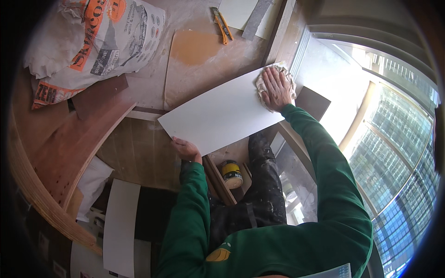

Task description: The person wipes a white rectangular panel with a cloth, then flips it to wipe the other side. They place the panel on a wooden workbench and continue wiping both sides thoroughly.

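A flat white panel (pixel 218 111) lies slanted before me, its far part over the dusty work surface and its near part jutting out toward my lap. At its near left corner my left hand (pixel 187 149) grips the edge, fingers mostly hidden under the board. My right hand (pixel 276 89) presses a crumpled whitish cloth (pixel 260 84) flat against the panel's far right end, fingers stretched over it.
An orange utility knife (pixel 222 25) rests on the work surface (pixel 153 92) near a grey strip (pixel 256 19). Back left stands a large printed paper sack (pixel 118 39). Below the panel sits a yellow-and-black tin (pixel 230 173). Another white panel (pixel 121 227) is lower left; a window (pixel 394 139) is right.
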The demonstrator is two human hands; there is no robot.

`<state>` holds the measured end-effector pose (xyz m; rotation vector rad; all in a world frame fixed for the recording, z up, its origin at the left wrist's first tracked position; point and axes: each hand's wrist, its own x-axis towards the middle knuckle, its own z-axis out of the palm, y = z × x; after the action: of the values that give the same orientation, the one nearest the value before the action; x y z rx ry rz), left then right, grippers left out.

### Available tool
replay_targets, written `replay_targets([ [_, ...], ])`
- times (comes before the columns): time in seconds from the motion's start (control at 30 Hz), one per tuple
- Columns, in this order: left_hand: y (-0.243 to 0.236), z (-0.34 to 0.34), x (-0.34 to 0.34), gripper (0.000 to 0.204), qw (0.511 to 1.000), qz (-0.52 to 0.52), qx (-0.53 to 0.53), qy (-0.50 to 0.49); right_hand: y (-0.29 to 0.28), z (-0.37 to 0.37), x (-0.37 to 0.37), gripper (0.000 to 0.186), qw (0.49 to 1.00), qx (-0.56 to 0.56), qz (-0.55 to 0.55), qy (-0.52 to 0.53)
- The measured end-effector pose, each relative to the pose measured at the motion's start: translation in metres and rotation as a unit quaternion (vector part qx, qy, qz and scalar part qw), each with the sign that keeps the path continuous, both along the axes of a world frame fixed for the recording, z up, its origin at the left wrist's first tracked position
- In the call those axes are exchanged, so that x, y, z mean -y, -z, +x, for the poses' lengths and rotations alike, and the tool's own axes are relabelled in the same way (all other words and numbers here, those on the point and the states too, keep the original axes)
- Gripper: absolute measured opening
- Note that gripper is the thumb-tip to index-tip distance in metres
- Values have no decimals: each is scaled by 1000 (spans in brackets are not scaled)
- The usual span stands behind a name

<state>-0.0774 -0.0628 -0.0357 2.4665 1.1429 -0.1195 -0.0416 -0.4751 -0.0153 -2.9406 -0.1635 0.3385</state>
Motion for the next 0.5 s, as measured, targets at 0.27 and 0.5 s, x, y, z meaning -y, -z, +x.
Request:
replay_targets([
  [0.27, 7, -4, 7, 48, 999, 32, 22, 9, 10, 49, -226, 78, 981, 15, 105, -163],
  [0.5, 13, -8, 9, 53, 995, 81, 33, 43, 20, 82, -337, 70, 964, 109, 96, -224],
])
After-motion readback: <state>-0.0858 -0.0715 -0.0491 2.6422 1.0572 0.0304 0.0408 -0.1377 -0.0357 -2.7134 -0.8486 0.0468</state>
